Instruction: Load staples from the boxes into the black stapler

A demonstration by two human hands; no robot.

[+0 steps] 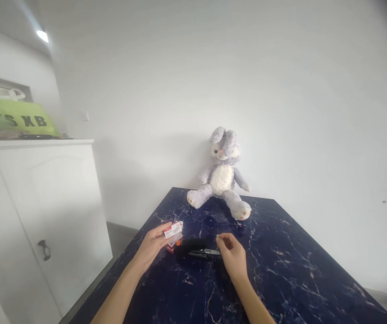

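Note:
My left hand holds a small white and red box between thumb and fingers, tilted, above other red and white boxes on the table. My right hand is closed in a pinch on a small whitish thing, too small to name. Between the hands lie dark pens, one with a grey part, their right end close to my right hand. A black item lies just behind them, its shape unclear. An orange spot shows beside the boxes.
A grey plush rabbit sits at the back of the dark blue marbled table, against the white wall. On the left stands a white cabinet with a green bag on top.

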